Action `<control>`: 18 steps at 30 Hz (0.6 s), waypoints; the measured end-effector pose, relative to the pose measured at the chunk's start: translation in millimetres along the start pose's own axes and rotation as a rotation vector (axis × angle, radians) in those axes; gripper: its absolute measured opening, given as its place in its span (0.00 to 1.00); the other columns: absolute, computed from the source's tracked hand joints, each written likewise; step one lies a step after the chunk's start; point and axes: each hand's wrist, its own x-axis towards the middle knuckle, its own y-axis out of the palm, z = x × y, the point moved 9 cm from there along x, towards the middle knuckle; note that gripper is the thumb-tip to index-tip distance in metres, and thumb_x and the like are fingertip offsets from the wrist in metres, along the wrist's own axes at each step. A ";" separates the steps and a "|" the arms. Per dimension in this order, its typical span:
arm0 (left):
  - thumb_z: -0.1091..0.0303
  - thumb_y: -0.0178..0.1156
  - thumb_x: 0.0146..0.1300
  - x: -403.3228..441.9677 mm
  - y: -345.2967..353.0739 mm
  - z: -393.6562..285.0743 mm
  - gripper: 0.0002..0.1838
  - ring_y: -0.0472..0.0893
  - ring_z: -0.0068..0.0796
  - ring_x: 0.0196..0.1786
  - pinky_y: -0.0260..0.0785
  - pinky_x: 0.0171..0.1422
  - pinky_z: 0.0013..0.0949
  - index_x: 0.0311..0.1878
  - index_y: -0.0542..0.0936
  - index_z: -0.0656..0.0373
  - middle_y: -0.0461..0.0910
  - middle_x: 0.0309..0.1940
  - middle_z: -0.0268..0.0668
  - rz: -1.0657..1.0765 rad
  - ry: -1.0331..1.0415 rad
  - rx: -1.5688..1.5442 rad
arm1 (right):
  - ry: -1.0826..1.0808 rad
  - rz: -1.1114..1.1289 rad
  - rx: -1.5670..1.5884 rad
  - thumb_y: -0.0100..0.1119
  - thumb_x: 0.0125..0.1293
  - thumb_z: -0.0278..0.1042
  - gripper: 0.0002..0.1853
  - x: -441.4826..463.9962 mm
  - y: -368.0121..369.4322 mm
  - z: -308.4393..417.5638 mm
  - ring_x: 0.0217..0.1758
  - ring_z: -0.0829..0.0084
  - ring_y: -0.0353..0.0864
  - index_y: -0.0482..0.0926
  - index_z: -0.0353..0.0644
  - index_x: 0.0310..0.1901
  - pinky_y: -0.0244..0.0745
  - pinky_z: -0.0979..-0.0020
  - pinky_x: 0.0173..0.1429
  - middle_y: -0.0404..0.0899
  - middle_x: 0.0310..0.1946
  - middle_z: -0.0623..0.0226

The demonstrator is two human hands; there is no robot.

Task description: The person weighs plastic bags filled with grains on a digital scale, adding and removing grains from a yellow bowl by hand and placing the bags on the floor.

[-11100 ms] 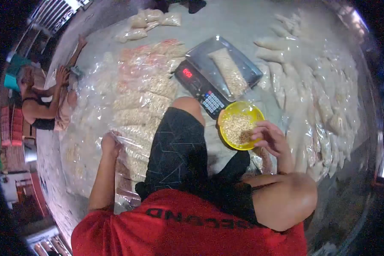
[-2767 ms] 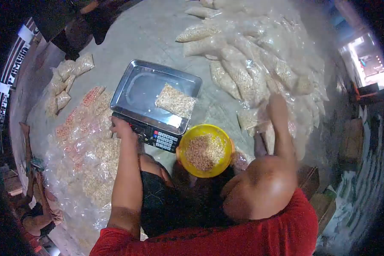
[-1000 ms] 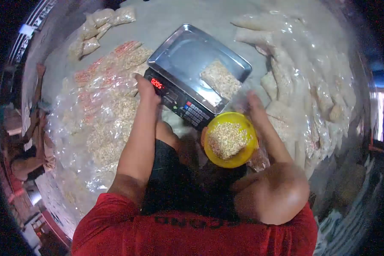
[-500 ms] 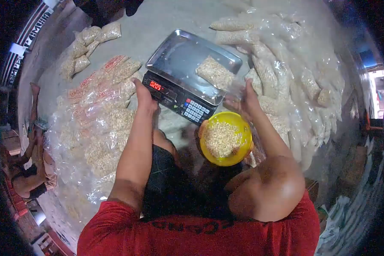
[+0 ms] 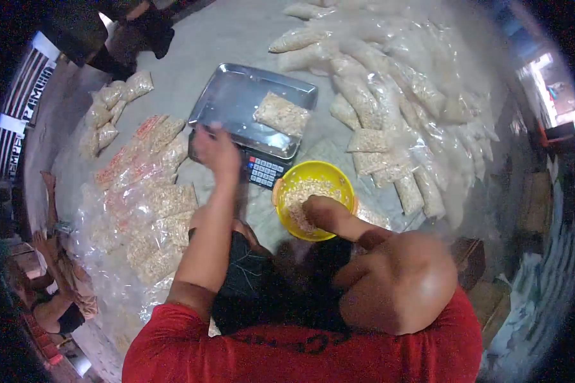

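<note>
My left hand [image 5: 217, 152], a little blurred, is open with fingers apart over the display end of the digital scale [image 5: 266, 170], covering the readout. Whether it touches the scale I cannot tell. On the metal scale pan [image 5: 227, 96] lies a plastic bag of pale beans [image 5: 281, 115]. My right hand [image 5: 324, 213] reaches down into a yellow bowl [image 5: 346, 185] in front of the scale, against the loose pale beans [image 5: 294, 203]. Its fingertips are hidden among the beans and below the hand.
Filled clear bags [image 5: 396, 83] lie piled on the floor at the right. More filled bags with red print [image 5: 134, 150] spread along the left, with a smaller group [image 5: 112, 105] beyond. Another person [image 5: 57, 293] sits at the far left, and dark clothing [image 5: 108, 32] shows at the top.
My right hand has left the bag on the pan and moved down into the bowl. My left hand has shifted from the scale's left edge over its display. The view has shifted.
</note>
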 end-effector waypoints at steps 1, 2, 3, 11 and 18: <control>0.47 0.59 0.75 -17.9 4.1 -28.1 0.34 0.71 0.61 0.70 0.58 0.77 0.57 0.69 0.72 0.69 0.74 0.66 0.61 -0.010 0.229 0.129 | 0.014 -0.072 0.157 0.61 0.70 0.45 0.15 -6.1 -42.8 19.8 0.51 0.48 0.84 0.83 0.42 0.46 0.79 0.53 0.56 0.84 0.42 0.49; 0.52 0.66 0.70 -40.1 7.1 -59.7 0.33 0.71 0.60 0.71 0.57 0.77 0.56 0.69 0.73 0.66 0.74 0.66 0.59 0.132 0.278 -0.035 | 0.017 -0.134 0.316 0.60 0.69 0.42 0.13 -5.0 -69.9 32.4 0.50 0.50 0.85 0.83 0.41 0.44 0.79 0.54 0.56 0.84 0.42 0.51; 0.64 0.70 0.63 -73.2 14.5 -80.5 0.27 0.77 0.56 0.63 0.64 0.72 0.52 0.65 0.78 0.59 0.80 0.60 0.51 0.006 0.540 0.126 | 0.091 -0.064 0.133 0.59 0.70 0.40 0.13 -1.1 -59.0 33.0 0.52 0.52 0.85 0.84 0.42 0.47 0.79 0.55 0.57 0.84 0.45 0.53; 0.57 0.73 0.58 -144.4 68.5 -184.1 0.21 0.79 0.51 0.55 0.67 0.60 0.53 0.49 0.82 0.59 0.81 0.47 0.47 0.459 0.722 0.103 | 0.139 -0.103 0.699 0.56 0.77 0.37 0.12 6.6 -28.6 2.3 0.55 0.60 0.85 0.83 0.42 0.54 0.81 0.61 0.60 0.86 0.52 0.57; 0.68 0.61 0.67 -136.8 94.6 -153.4 0.07 0.81 0.56 0.38 0.73 0.45 0.54 0.38 0.80 0.62 0.81 0.33 0.49 0.628 0.812 0.215 | 0.451 0.097 2.086 0.59 0.77 0.37 0.10 -9.5 -11.7 -5.8 0.48 0.69 0.87 0.82 0.43 0.51 0.83 0.58 0.58 0.86 0.44 0.66</control>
